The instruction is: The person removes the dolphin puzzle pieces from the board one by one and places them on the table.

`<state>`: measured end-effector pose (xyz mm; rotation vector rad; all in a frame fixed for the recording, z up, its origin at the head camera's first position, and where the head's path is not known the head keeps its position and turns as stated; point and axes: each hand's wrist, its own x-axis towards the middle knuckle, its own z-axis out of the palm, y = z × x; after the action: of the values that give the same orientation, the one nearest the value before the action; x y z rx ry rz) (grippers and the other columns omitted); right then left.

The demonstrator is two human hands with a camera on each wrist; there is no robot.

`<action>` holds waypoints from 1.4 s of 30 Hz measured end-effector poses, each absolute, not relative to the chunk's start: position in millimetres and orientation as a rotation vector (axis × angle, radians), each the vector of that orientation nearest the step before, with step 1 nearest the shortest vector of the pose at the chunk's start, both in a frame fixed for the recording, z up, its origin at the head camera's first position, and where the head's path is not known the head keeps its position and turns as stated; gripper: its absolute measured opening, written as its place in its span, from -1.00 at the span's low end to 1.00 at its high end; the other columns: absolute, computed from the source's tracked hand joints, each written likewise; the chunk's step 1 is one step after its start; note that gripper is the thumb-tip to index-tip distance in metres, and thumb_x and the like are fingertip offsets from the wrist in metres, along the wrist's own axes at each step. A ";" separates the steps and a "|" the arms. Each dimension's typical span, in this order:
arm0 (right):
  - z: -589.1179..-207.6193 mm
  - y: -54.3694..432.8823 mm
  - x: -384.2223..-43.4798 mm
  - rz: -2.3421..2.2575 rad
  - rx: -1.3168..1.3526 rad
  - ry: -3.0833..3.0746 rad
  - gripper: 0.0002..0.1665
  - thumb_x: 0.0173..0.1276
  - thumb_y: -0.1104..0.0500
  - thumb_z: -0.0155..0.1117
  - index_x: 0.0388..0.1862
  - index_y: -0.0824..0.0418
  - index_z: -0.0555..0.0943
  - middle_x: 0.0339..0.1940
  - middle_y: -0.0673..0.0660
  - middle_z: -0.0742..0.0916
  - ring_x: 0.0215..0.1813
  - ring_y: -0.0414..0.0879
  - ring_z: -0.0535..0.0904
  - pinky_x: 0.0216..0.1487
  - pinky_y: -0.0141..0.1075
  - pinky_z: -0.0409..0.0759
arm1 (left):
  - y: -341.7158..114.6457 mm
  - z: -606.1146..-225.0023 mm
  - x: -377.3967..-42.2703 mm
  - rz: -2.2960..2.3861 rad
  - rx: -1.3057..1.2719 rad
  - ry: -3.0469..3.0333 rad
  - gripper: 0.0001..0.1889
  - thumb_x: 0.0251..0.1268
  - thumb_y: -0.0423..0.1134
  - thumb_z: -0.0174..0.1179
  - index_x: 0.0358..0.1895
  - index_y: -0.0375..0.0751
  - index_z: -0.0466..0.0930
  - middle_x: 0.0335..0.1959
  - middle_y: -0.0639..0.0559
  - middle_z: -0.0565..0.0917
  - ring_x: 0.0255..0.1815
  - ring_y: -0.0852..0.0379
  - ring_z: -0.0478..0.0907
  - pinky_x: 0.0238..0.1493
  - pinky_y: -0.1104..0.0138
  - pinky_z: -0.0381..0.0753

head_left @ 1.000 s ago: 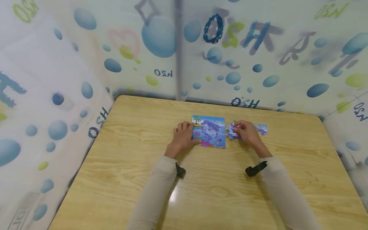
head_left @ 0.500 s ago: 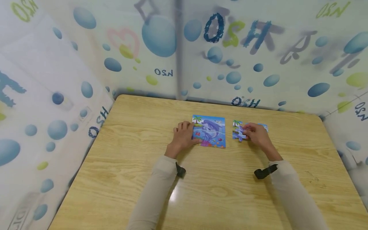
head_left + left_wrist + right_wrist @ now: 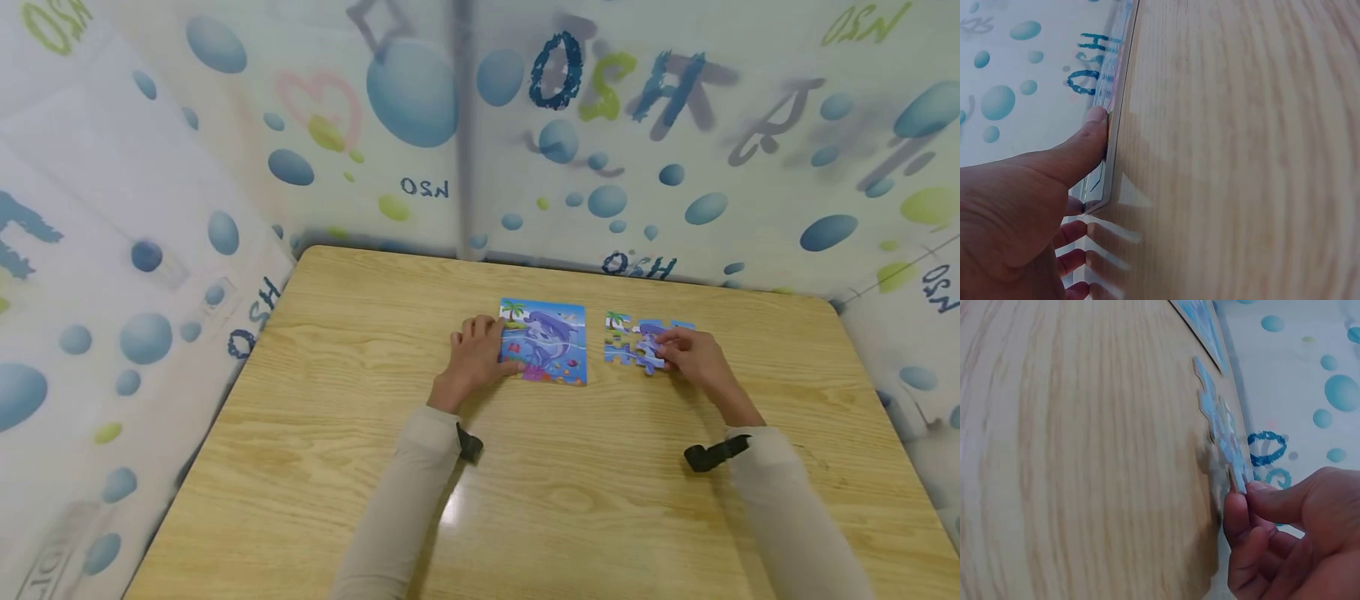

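Note:
In the head view, a square picture of a purple dolphin (image 3: 555, 333) lies flat on the table. My left hand (image 3: 474, 354) rests at its left side, fingers extended and thumb laid at the lower edge. In the left wrist view the thumb (image 3: 1088, 140) touches the picture's edge. My right hand (image 3: 697, 358) pinches a purple-blue jigsaw piece (image 3: 649, 358) between thumb and fingertips, right at the other jigsaw pieces (image 3: 617, 353) laid out to the right of the picture. The right wrist view shows the pinched jigsaw piece (image 3: 1239, 478) tilted; fingers partly hide its near end.
A jigsaw piece with light blue sky (image 3: 682, 326) lies by the right fingertips. Wood-grain table (image 3: 555, 483) extends toward the person and to both sides. A wall covering with blue bubbles (image 3: 585, 221) stands close behind the table's far edge.
My right hand has moved right, away from the dolphin picture, with a piece in its pinch. More of the jigsaw pieces beside it now show. The left hand stays in place.

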<state>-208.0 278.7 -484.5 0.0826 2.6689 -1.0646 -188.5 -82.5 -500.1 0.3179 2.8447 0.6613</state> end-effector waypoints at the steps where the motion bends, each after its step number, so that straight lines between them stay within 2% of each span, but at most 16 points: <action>1: -484.3 281.1 -208.2 -1.074 0.090 2.659 -0.70 0.52 0.24 0.13 0.09 0.42 0.56 -0.23 0.26 0.70 -0.40 -0.23 0.57 -0.42 -0.39 0.50 | -82.4 -499.9 -188.6 0.661 0.317 2.843 -0.08 0.28 0.22 0.24 0.56 -0.15 0.09 0.42 -0.14 0.19 0.46 -0.17 0.02 0.19 0.02 0.12; 13: -484.4 290.6 -209.5 -1.101 0.060 2.610 -0.71 0.51 0.24 0.13 0.06 0.44 0.51 -0.39 0.10 0.68 -0.45 -0.23 0.56 -0.49 -0.35 0.50 | -81.7 -498.8 -189.2 0.657 0.314 2.833 -0.09 0.28 0.22 0.24 0.56 -0.14 0.08 0.43 -0.14 0.17 0.47 -0.18 0.01 0.21 0.00 0.12; 20: -484.7 290.1 -209.8 -1.062 0.048 2.609 -0.68 0.51 0.24 0.14 0.11 0.45 0.50 -0.29 0.20 0.70 -0.41 -0.22 0.56 -0.47 -0.36 0.53 | -81.9 -499.3 -189.9 0.638 0.311 2.834 -0.09 0.28 0.23 0.23 0.56 -0.13 0.08 0.43 -0.14 0.17 0.48 -0.18 0.00 0.21 0.00 0.12; 30: -484.4 287.6 -210.7 -1.007 0.097 2.608 -0.67 0.50 0.23 0.16 0.13 0.41 0.52 -0.23 0.22 0.64 -0.38 -0.18 0.57 -0.43 -0.35 0.55 | -82.1 -497.4 -189.2 0.636 0.309 2.819 -0.08 0.29 0.23 0.22 0.57 -0.12 0.06 0.44 -0.14 0.16 0.48 -0.19 0.00 0.23 -0.01 0.12; 42: -486.0 288.8 -209.3 -1.026 0.042 2.622 -0.70 0.49 0.26 0.15 0.09 0.42 0.54 -0.28 0.21 0.65 -0.39 -0.16 0.56 -0.46 -0.33 0.55 | -81.8 -498.9 -190.6 0.624 0.296 2.824 -0.05 0.26 0.25 0.24 0.57 -0.14 0.05 0.44 -0.15 0.17 0.46 -0.19 0.02 0.22 0.00 0.13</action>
<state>-209.3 288.8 -486.0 0.0415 2.6216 -1.0262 -190.6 -81.8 -498.9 0.2963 2.8237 0.6239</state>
